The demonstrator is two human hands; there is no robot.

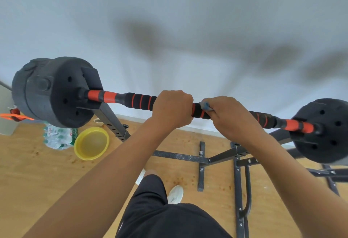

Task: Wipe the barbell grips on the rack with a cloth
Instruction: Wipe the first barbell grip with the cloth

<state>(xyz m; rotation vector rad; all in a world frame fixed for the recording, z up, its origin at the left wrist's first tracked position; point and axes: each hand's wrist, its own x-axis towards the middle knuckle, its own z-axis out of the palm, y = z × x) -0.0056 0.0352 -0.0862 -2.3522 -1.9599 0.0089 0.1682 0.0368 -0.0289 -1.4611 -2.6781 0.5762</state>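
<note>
With the left hand [172,107] curled round the barbell [143,101] on the rack [113,122] and the right hand [228,117] pressing the cloth [205,105] onto the middle grip, a hard sideways rub could roll the bar off its hooks.

Person, seen from own head camera. Arms: both bare to the frame edge, no sleeves, watch or jewellery visible on left hand [172,108] or right hand [228,118]. Legs: black shorts [169,219], plain loose fabric. Feet: white shoes [175,194], one clearly visible, the other mostly hidden behind the left forearm.
</note>
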